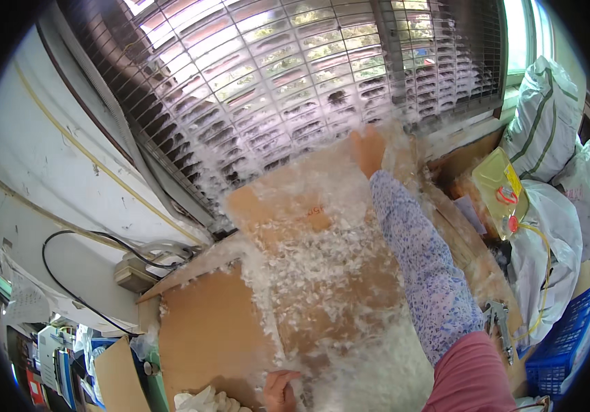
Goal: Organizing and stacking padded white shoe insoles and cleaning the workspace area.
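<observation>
White feathers and down (329, 281) lie thickly over an open cardboard box (212, 329), with a deeper pile near the bottom of the view. My right hand (369, 150), in a flowered sleeve, reaches far forward to the upper edge of a cardboard flap (260, 206) beside the wire grille. Its fingers look closed, but fluff and blur hide what they hold. At the bottom edge my left hand (281, 391) rests beside the feathers with curled fingers. Whatever is in it, if anything, cannot be made out.
Fluff clings to the wire grille (295, 75) ahead. At right stand a stuffed white sack (542, 117), a yellowish tin (497, 182), plastic bags (542, 254), a blue crate (563, 350) and a metal tool (499, 329). A black cable (51, 275) loops along the left wall.
</observation>
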Available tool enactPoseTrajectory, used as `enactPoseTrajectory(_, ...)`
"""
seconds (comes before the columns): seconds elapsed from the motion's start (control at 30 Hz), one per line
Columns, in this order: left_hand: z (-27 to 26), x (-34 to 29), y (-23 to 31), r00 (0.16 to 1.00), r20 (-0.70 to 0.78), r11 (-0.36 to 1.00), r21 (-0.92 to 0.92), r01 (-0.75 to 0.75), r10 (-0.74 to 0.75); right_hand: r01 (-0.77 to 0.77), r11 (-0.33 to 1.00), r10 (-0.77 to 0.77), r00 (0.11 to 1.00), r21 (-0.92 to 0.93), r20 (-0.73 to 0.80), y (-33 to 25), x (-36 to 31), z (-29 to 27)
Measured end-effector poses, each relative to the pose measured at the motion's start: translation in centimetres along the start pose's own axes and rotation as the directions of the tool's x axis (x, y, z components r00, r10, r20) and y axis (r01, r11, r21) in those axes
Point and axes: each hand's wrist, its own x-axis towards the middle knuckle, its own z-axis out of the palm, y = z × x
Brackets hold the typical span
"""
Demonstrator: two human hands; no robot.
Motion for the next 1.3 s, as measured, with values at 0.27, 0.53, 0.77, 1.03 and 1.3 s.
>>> enactPoseTrajectory(0.27,0.5,-1.1,-1.3,1.000,-0.025,0.999,-0.033,0.012,-0.013,0.440,0.895,-0.416,0.882,0.070,-0.221,-2.8,-2.0,2.9)
enactPoseTrajectory(0.53,1.0,-1.4,-1.6,0.994,0.002,0.977,-0.183,0.112,-0.113,0.077,0.938,-0.030,0.989,0.337,-0.143,-3.4,-2.6,2.5)
enactPoseTrajectory(0.77,0.6,-0.1,1.0,0.995,0.090,0.984,-0.167,0.054,-0.040,-0.448,0.560,0.281,0.894,0.697,0.350,-4.0,1.9,-0.5)
enactPoseTrajectory(1.03,0.8,0.3,2.3,0.987,0.138,0.984,-0.149,0.101,-0.081,0.177,0.978,-0.157,0.973,-0.109,0.168,1.7,-0.3,1.0)
enactPoseTrajectory(1.3,0.8,-0.9,0.9,0.996,0.082,0.992,-0.117,0.050,-0.040,0.011,0.976,-0.056,0.977,-0.216,-0.205,2.9,8.3,-3.6)
